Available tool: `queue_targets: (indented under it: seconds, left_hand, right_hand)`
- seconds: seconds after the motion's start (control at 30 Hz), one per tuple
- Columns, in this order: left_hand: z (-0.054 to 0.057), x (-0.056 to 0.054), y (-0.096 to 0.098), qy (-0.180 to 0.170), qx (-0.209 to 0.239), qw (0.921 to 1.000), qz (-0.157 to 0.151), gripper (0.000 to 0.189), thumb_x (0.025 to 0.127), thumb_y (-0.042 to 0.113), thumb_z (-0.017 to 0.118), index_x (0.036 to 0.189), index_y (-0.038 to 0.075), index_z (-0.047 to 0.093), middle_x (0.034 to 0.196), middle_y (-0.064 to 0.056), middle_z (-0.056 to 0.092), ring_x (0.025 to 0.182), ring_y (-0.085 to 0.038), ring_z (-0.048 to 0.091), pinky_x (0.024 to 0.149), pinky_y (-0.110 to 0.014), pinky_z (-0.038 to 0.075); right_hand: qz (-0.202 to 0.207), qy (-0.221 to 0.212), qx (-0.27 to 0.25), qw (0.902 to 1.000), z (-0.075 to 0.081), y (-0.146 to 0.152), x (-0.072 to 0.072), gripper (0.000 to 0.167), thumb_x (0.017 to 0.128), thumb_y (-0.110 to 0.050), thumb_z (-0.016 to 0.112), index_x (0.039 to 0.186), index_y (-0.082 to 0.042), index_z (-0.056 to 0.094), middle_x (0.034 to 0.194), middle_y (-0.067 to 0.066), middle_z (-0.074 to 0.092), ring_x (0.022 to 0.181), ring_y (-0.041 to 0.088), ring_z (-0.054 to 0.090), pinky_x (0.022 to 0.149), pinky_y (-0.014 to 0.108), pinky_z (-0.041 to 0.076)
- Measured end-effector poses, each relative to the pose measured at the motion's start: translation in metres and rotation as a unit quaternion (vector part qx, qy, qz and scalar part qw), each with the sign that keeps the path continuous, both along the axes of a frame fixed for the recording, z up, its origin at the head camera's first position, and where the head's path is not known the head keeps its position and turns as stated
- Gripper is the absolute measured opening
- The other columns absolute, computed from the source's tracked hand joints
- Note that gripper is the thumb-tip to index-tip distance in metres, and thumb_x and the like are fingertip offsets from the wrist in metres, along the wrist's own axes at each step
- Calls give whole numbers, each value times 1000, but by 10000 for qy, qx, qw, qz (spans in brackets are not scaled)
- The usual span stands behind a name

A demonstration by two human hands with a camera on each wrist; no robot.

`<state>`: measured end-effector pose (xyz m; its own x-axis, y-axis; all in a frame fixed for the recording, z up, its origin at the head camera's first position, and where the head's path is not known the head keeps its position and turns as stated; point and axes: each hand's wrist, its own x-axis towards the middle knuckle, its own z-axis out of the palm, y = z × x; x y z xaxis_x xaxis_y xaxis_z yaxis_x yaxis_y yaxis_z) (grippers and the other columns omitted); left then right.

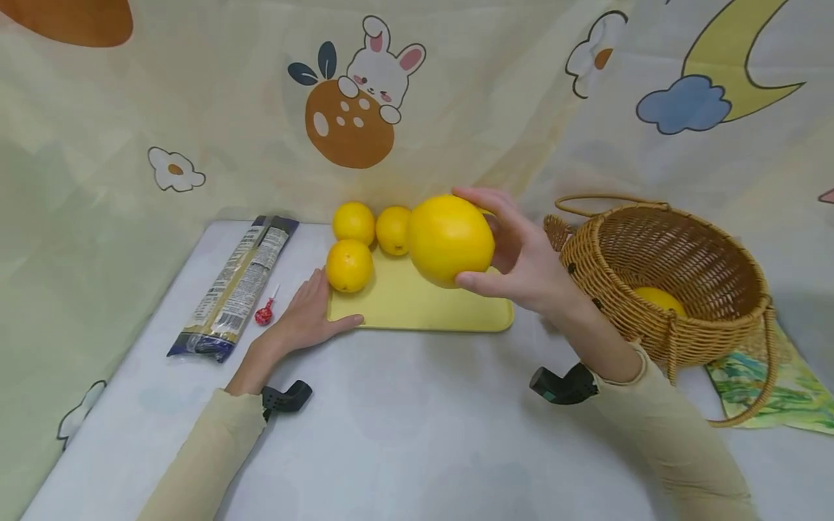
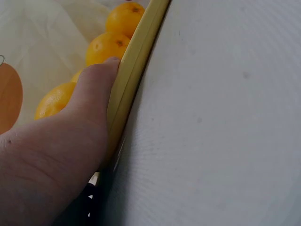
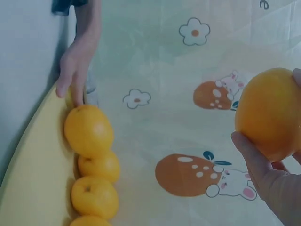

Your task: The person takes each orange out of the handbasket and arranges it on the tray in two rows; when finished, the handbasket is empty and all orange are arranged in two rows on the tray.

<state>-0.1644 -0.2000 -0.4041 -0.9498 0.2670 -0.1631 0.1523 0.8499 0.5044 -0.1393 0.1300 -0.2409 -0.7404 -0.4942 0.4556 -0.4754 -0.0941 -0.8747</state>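
Observation:
My right hand [image 1: 531,264] grips a large orange [image 1: 451,240] between its thumb and fingers, held up above the yellow tray [image 1: 430,307]. The same held orange [image 3: 270,113] is at the right edge of the right wrist view, well apart from the tray. At the tray's left end rests my left hand [image 1: 308,312], its fingers straight along the side and the thumb at the front rim. Several oranges [image 3: 89,132] sit together on the tray; the held one partly covers this group in the head view. One orange [image 1: 349,265] lies right beside the left fingers.
A wicker basket [image 1: 664,347] with an orange [image 1: 659,299] inside stands at the right, by a green patterned cloth [image 1: 775,376]. A red-wrapped lollipop [image 1: 263,312] and a long plastic packet [image 1: 234,289] lie at the left. A printed curtain [image 1: 489,94] hangs behind the table.

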Motion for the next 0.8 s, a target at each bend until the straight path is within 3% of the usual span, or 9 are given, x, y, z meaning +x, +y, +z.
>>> queue_targets:
  seconds: [0.17,0.43,0.6,0.8]
  left_hand:
    - [2,-1,1,5,43,10000,-13,119,82,68,59,155,8,-12,164,-16,-6,152,-35,-4,125,-53,4]
    - [5,-1,2,-54,7,10000,15,119,82,70,58,155,8,-13,164,-16,-8,153,-35,-5,125,-52,3]
    - [4,1,3,-67,32,10000,8,119,81,70,59,155,9,-12,164,-16,-7,153,-35,-4,125,-52,4]
    - [5,1,1,-89,-7,9999,53,119,82,69,59,155,8,-12,164,-16,-8,153,-35,-4,125,-52,3]
  right_hand:
    - [-88,52,42,9999,-1,-17,-13,80,76,-3,79,143,-4,36,145,12,39,118,26,55,93,28,56]
    - [-408,-210,-62,9989,-16,-39,-41,79,74,9,73,141,-6,34,144,8,39,120,25,49,90,32,58]
    - [-736,-390,451,9955,-27,-46,-55,81,76,-1,75,145,-13,35,148,5,36,120,23,50,88,36,59]
    - [-930,-309,1251,9873,-46,-52,-68,81,76,-14,81,146,-20,39,142,6,36,119,22,50,89,39,58]
